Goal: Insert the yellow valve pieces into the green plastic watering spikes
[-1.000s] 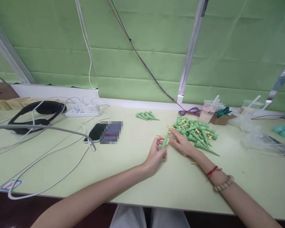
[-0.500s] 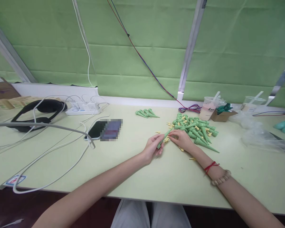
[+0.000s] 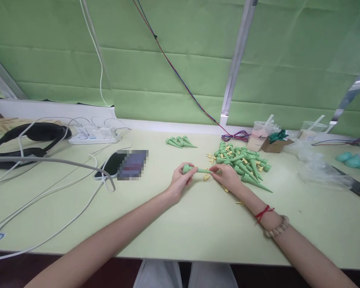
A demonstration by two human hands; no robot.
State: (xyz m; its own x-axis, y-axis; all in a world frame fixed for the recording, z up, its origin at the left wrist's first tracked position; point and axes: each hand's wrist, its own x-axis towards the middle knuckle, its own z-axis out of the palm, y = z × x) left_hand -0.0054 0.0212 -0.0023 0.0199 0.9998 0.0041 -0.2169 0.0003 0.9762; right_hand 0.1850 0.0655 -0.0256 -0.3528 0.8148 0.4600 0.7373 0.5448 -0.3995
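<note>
A green plant watering spike (image 3: 198, 170) lies level in the air, its capped end to the left and its narrow tip to the right. My left hand (image 3: 180, 180) is closed around it near the cap. At the tip, the fingers of my right hand (image 3: 226, 176) are pinched together; whether a small part is also between them is hidden. Just behind and right of my right hand is a pile of green spikes (image 3: 252, 162), with small yellow valve pieces (image 3: 207, 176) scattered around and among them.
Several spikes (image 3: 180, 142) lie in a row at the back. Phones (image 3: 112, 164), white cables, a power strip (image 3: 93, 136) and a black headset (image 3: 45, 132) occupy the left. On the right are drink cups (image 3: 258, 136), a small cardboard box (image 3: 273, 146) and clear plastic bags (image 3: 321, 172).
The spike has turned from a slant to nearly level, its tip now at my right fingers. My left hand has shifted left and up. The whole view has swung slightly right.
</note>
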